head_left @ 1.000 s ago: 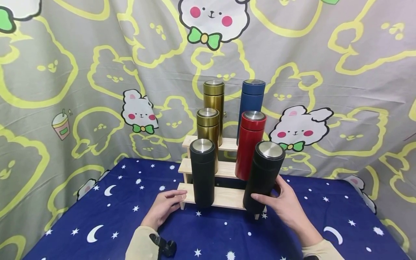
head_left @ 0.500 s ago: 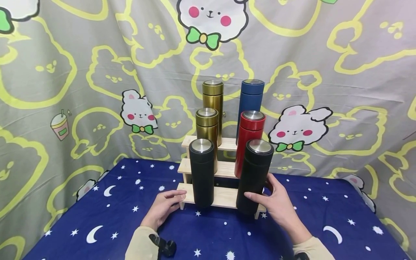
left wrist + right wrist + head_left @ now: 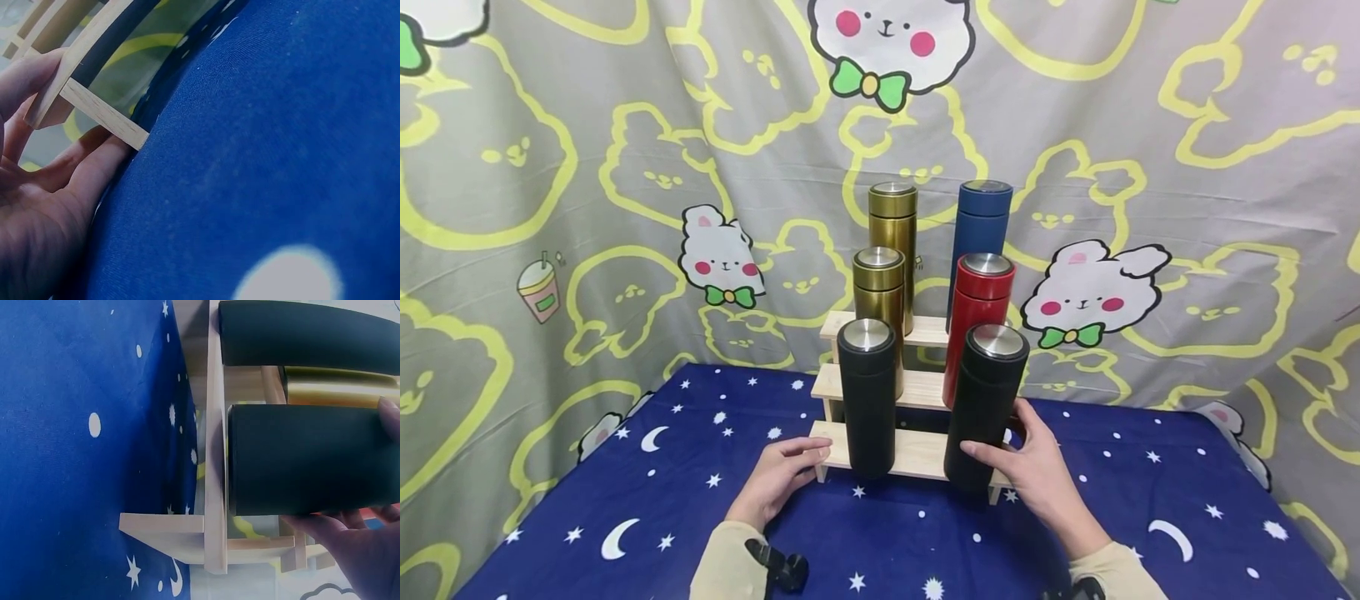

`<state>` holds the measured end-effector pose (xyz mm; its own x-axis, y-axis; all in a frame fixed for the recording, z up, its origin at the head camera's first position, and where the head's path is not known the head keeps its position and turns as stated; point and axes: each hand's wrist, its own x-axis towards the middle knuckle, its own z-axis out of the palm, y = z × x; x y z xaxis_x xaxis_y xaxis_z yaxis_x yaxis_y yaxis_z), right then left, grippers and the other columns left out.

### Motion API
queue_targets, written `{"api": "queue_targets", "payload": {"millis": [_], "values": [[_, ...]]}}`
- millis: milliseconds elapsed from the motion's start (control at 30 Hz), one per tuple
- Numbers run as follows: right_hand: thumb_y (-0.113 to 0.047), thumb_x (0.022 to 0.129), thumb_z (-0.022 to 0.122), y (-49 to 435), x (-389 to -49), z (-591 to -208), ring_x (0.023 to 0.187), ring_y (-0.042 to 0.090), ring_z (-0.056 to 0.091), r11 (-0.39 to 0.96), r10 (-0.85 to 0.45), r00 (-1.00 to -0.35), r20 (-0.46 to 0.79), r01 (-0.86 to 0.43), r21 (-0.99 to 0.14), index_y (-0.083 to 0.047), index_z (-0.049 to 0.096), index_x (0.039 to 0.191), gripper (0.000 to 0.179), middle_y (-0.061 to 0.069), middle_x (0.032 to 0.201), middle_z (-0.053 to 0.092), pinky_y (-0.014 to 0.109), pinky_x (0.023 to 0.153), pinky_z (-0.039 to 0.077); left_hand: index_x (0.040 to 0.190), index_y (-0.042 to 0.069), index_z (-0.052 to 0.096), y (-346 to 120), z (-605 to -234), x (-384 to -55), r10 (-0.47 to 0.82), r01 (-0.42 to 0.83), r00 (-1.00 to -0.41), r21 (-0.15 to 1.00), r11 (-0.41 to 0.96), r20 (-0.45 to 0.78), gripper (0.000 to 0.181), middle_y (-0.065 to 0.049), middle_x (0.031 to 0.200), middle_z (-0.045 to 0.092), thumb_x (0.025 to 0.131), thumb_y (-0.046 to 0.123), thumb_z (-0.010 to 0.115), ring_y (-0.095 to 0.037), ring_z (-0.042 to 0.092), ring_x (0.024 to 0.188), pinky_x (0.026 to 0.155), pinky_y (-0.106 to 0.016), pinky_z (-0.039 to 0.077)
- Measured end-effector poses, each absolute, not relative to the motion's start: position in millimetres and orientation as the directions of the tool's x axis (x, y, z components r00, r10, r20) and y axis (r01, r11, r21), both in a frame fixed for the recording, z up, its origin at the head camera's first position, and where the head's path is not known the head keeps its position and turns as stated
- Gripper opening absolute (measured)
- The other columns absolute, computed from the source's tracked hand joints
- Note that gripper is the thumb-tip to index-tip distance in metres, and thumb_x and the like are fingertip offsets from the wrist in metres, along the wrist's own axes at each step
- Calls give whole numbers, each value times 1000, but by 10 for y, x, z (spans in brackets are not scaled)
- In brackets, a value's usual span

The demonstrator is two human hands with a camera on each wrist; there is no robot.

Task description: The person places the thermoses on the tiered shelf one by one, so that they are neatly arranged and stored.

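My right hand (image 3: pixel 1033 458) grips the lower part of a black thermos bottle (image 3: pixel 988 408), thumb in front and fingers around the far side. This bottle leans slightly right over the right part of the lowest shelf of a wooden tiered rack (image 3: pixel 921 454). In the right wrist view its base (image 3: pixel 240 459) lies very close to the shelf board; contact cannot be told. A second black thermos bottle (image 3: pixel 870 404) stands on that shelf's left part. My left hand (image 3: pixel 778 479) holds the shelf's left end; the left wrist view shows fingers on the board (image 3: pixel 78 53) and against the leg (image 3: pixel 106 115).
On the middle step stand a gold thermos bottle (image 3: pixel 880 300) and a red one (image 3: pixel 981 317). The top step carries another gold bottle (image 3: pixel 893 217) and a blue one (image 3: pixel 983 225). A blue starry cloth (image 3: pixel 662 500) covers the table, with a patterned curtain (image 3: pixel 625 183) behind.
My right hand has moved left with the black thermos bottle, bringing it further over the lowest shelf and partly in front of the red one. My left hand has stayed at the rack's end.
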<state>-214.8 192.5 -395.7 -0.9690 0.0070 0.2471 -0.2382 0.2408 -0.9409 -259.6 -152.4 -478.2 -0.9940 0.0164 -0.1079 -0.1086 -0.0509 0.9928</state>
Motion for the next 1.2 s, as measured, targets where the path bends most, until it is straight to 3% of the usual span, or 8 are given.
{"api": "queue_targets", "payload": {"millis": [433, 933, 1100, 1200], "values": [[-21, 77, 87, 1891, -2176, -3977, 121, 29, 49, 251, -1, -976, 216, -210, -945, -10, 46, 138, 74, 11, 130, 54, 57, 100, 41, 111, -4, 72, -1541, -4789, -2575, -5, -117, -993, 991, -63, -117, 31, -13, 118, 66, 85, 12, 77, -19, 62, 101, 91, -43, 51], [-15, 79, 85, 1913, -2162, -3982, 123, 31, 46, 227, -30, -975, 219, -220, -949, -4, 39, 138, 75, 16, 131, 49, 56, 105, 35, 111, -2, 72, -1531, -4792, -2588, -5, -126, -992, 991, -53, -127, 30, -12, 117, 66, 85, 12, 78, -19, 61, 102, 91, -44, 50], [-16, 80, 84, 1971, -2118, -3998, 121, 28, 47, 264, -23, -962, 273, -269, -926, -2, 41, 137, 73, 15, 129, 51, 53, 104, 37, 112, -3, 72, -1533, -4778, -2587, 12, -119, -993, 991, -55, -119, 32, -13, 119, 66, 85, 13, 78, -19, 60, 104, 93, -45, 49], [-19, 86, 79, 2029, -2061, -4002, 122, 26, 47, 315, -15, -952, 307, -296, -902, -3, 44, 137, 64, 13, 131, 52, 50, 102, 41, 113, -2, 72, -1531, -4770, -2594, 27, -119, -993, 992, -49, -117, 33, -13, 121, 65, 85, 15, 78, -20, 60, 106, 95, -46, 48]]}}
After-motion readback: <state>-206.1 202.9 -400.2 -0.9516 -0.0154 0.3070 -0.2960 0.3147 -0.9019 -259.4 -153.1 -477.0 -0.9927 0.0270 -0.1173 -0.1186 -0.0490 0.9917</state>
